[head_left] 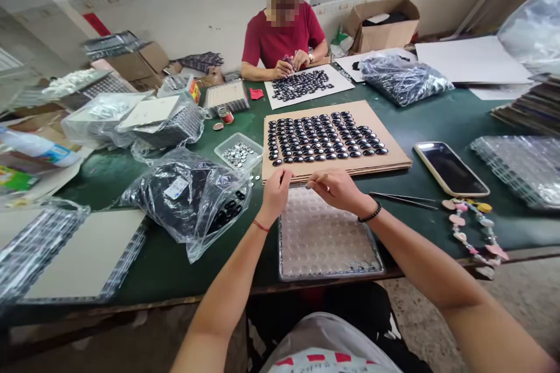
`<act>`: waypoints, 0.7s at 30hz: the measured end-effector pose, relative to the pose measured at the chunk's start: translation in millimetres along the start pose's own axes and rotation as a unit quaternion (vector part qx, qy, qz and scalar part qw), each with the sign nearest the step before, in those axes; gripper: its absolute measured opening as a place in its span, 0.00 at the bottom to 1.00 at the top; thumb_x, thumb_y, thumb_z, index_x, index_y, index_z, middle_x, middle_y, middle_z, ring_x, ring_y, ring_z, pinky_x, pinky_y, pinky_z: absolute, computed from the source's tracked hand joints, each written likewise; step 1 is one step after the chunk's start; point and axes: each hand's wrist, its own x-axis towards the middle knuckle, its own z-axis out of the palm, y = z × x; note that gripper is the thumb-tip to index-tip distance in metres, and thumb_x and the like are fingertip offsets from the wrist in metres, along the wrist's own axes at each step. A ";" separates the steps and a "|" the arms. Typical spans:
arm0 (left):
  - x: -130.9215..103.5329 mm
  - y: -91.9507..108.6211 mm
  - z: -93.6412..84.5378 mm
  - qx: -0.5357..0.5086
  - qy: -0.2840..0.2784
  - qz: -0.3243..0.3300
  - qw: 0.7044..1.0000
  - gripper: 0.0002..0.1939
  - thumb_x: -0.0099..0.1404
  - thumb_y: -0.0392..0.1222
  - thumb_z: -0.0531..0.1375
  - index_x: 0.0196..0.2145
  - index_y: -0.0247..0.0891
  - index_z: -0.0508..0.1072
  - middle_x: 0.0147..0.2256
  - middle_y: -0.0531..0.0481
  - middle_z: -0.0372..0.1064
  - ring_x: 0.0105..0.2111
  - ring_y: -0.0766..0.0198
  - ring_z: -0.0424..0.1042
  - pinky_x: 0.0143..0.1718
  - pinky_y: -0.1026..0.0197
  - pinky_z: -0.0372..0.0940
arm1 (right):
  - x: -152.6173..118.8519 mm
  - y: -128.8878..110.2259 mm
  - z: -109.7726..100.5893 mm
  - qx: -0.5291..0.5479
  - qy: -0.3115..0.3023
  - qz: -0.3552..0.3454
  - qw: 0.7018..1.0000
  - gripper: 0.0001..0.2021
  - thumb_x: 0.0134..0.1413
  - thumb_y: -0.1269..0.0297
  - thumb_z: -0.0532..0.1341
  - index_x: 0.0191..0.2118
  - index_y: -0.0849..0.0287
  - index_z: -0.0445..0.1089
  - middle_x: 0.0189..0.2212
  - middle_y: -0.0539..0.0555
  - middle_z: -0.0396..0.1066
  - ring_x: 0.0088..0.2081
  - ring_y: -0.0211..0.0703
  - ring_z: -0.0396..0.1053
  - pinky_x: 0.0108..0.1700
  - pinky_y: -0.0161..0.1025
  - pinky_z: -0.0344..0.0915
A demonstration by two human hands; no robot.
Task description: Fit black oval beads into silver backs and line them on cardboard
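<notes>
Directly before me lies a clear plastic tray (328, 239) with rows of round hollows. At its far left corner is my left hand (277, 189), fingers pinched together; what they hold, if anything, is too small to tell. My right hand (333, 187), over the tray's far edge, pinches a small dark thing I cannot make out. Just beyond both hands, rows of shiny black oval pieces (324, 140) rest on stacked brown cardboard (380, 154). Left of the cardboard sits a clear box (240, 151) of small metal pieces.
A plastic bag (184, 198) of black pieces lies left of the tray. Tweezers (402, 199), a phone (450, 169) and a beaded strap (459, 230) are at the right. Across the table, a person (284, 41) handles black pieces on a white board (341, 84).
</notes>
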 end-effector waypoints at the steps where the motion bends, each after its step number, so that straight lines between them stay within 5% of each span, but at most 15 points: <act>1: -2.6 -0.5 1.1 0.023 -0.008 0.005 1.000 0.13 0.63 0.44 0.51 0.29 0.37 0.71 0.25 0.51 0.66 0.27 0.65 0.63 0.29 0.66 0.54 | -0.1 -0.7 0.4 0.007 0.011 -0.001 1.000 0.10 0.59 0.64 0.51 0.29 0.60 0.64 0.24 0.52 0.70 0.24 0.35 0.62 0.29 0.33 0.55; 6: -16.6 -2.1 3.2 0.114 -0.075 0.053 0.989 0.11 0.62 0.46 0.54 0.35 0.40 0.72 0.27 0.52 0.68 0.25 0.65 0.63 0.29 0.65 0.53 | -4.7 -5.0 5.8 0.031 0.024 -0.014 0.999 0.10 0.60 0.65 0.50 0.28 0.59 0.61 0.25 0.52 0.70 0.26 0.36 0.64 0.29 0.34 0.56; 11: -21.8 -3.5 10.1 0.167 -0.101 0.066 0.979 0.11 0.63 0.44 0.51 0.30 0.40 0.70 0.27 0.50 0.67 0.27 0.62 0.63 0.28 0.64 0.50 | -8.6 -6.0 11.0 0.011 0.021 -0.004 1.000 0.10 0.59 0.64 0.50 0.28 0.59 0.61 0.24 0.53 0.70 0.25 0.36 0.63 0.29 0.35 0.55; 21: -16.3 -6.7 5.9 -0.037 -0.069 -0.048 0.996 0.09 0.61 0.43 0.53 0.26 0.38 0.64 0.20 0.55 0.57 0.21 0.68 0.56 0.25 0.66 0.50 | -5.8 -12.5 9.1 0.044 0.084 0.099 0.991 0.12 0.59 0.61 0.51 0.28 0.59 0.65 0.20 0.51 0.68 0.20 0.33 0.61 0.24 0.32 0.55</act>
